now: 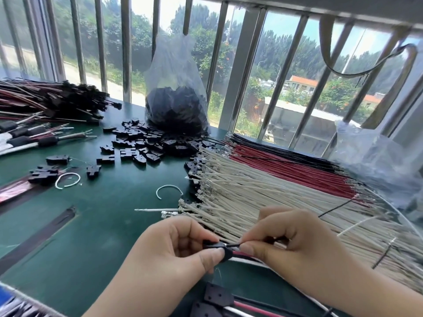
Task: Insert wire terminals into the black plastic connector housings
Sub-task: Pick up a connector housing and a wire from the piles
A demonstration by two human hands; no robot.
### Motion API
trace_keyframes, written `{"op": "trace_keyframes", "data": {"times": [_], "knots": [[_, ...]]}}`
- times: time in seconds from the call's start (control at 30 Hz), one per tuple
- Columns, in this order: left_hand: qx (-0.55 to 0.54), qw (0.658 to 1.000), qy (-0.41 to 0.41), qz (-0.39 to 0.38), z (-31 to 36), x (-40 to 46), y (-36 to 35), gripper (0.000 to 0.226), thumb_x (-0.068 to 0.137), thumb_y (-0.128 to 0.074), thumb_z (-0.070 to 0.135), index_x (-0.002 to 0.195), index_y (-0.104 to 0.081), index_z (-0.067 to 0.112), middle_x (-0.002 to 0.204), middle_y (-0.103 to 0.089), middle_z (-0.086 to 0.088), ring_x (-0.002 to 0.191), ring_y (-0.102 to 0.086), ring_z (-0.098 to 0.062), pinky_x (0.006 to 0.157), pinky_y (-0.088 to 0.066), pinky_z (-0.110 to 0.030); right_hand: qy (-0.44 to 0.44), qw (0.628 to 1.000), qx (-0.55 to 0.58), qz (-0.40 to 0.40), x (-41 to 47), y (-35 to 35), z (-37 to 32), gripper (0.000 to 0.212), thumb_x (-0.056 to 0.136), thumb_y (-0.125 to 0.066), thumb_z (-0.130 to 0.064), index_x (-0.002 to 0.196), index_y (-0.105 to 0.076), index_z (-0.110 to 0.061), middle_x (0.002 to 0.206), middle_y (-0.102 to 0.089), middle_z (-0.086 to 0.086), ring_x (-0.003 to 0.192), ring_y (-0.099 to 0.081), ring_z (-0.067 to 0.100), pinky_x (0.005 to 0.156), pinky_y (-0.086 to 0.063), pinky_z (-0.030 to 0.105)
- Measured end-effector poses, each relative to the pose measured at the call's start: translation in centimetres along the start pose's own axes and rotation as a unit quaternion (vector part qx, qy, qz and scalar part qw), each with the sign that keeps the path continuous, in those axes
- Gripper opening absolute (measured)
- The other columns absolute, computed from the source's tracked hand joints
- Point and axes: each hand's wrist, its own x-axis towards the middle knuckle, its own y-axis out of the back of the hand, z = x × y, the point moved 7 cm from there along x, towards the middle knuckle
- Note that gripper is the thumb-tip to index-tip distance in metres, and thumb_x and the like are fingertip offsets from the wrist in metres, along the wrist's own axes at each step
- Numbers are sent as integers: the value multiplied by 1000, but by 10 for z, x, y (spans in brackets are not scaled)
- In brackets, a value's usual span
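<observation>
presently the small black plastic connector housing (217,248) is pinched by the left hand (174,255), low in the view above the dark green table mat (103,220). a thin black wire (235,244) is pinched at its entry by the right hand (295,239). a skewed terminal could bend or seat partway. barred windows (126,46) are seen behind.

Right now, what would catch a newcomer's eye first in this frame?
Probably the two hands at bottom centre: the left hand pinches a black connector housing while the right hand pinches a black wire at its end. Next, the broad fan of white, red and black wires spread across the right of the green table. Behind, a clear bag of black housings stands by the barred window, with loose ones spilled before it.
</observation>
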Motion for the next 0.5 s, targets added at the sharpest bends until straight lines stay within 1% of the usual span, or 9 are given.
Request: {"op": "trace_keyframes", "data": {"times": [0.07, 0.17, 0.23, 0.3, 0.37, 0.43, 0.5], "knots": [[15, 1000, 1, -1, -1, 0, -1, 14, 63, -81, 0, 65, -69, 5, 52, -66, -11, 45, -60, -11, 46, -46, -14, 13, 1000, -9, 7, -1, -2, -2, 8, 72, -72, -33, 79, -73, -36, 67, -59, -17, 67, -58, 2, 56, -38, 6], [18, 1000, -5, -8, 0, 0, -4, 17, 65, -80, -2, 70, -71, 12, 52, -66, -11, 45, -61, -12, 46, -46, -14, 30, 999, -23, 0, -1, -4, -5, 8, 73, -70, -33, 81, -72, -33, 69, -61, -14, 69, -59, 5, 57, -39, 7], [7, 1000, -12, 0, 1, 0, -3, 21, 66, -79, -3, 71, -72, 16, 51, -65, -11, 45, -61, -12, 47, -46, -14, 29, 1000, -12, -2, -1, -3, -5, 8, 73, -71, -32, 81, -72, -32, 67, -59, -15, 67, -58, 4, 57, -37, 7], [-12, 1000, -19, -2, 3, 0, -4, 17, 61, -81, 9, 72, -72, 18, 51, -66, -11, 46, -61, -11, 47, -46, -13, 30, 1000, -6, 1, 1, -2, -5, 7, 74, -71, -31, 80, -72, -30, 65, -58, -17, 65, -57, 2, 57, -37, 5], [-26, 999, -20, 4, 4, 0, -2, 21, 55, -85, 19, 72, -73, 19, 52, -66, -11, 47, -61, -11, 49, -47, -13, 16, 1000, -10, -9, 2, 1, -3, 8, 77, -69, -37, 82, -71, -30, 67, -59, -17, 65, -56, 1, 57, -37, 5], [-63, 997, -18, 39, -1, 2, 4, 17, 54, -84, 19, 68, -73, 18, 52, -65, -10, 48, -61, -14, 56, -52, -21, -4, 997, -52, -55, 2, 1, 0, 19, 85, -59, -52, 88, -66, -35, 69, -63, -16, 61, -55, 1, 56, -39, 9], [-124, 988, -13, 96, -7, 2, 14, 10, 54, -72, 13, 64, -73, 15, 53, -63, -9, 49, -59, -17, 68, -59, -38, -46, 991, -60, -115, -2, 6, 10, 34, 83, -49, -65, 91, -62, -35, 66, -63, -14, 55, -55, 0, 53, -40, 13]]}}
